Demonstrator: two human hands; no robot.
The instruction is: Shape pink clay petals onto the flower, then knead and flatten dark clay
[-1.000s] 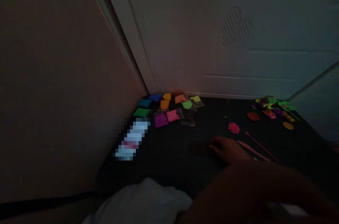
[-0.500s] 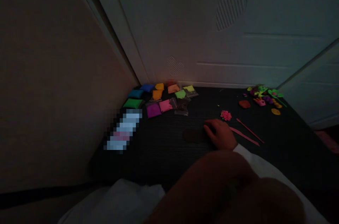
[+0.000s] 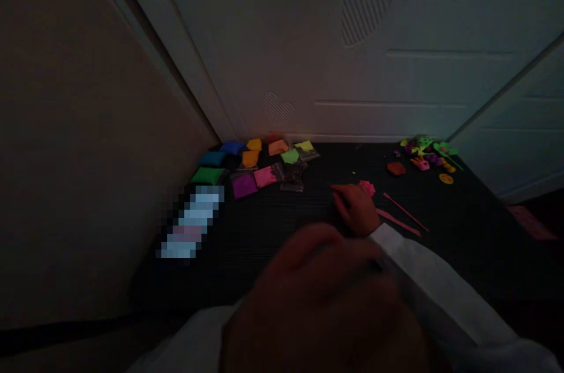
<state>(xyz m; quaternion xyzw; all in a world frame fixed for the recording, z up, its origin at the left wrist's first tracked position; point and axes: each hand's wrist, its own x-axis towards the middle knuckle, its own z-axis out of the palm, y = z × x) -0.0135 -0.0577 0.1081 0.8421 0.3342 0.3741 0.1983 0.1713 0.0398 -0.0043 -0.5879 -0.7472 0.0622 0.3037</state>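
Curled and blurred, my left hand point(image 3: 321, 296) looms large over the front edge of the surface point(image 3: 264, 220); its fingers look bent inward, but it is too dim to tell whether they hold anything; beyond it, nearer the middle, my right hand point(image 3: 356, 208) lies low with its fingers bent and a narrow gap between thumb and forefinger, both pointing toward the left edge; I cannot tell whether anything is under those fingers; a dim brown patch point(image 3: 307, 219) shows just past my left hand, mostly hidden by it; the pink flower-like piece point(image 3: 367, 187) sits right behind my right hand's knuckles, partly covered, and I cannot tell whether they touch; beside that hand, toward the right edge, lie a thin pink stick point(image 3: 405, 212) and a flatter pink strip point(image 3: 400, 222), slanting apart from each other; farther back is a reddish lump point(image 3: 395, 168), and a cluster of small coloured pieces point(image 3: 423, 151) fills the back right corner, with a yellow disc point(image 3: 446, 178) in front of it; coloured packets point(image 3: 244, 186) spread from the back left corner along the back edge, a dark one nearest the middle; by the left edge lies a pale pixelated oblong point(image 3: 189, 226).
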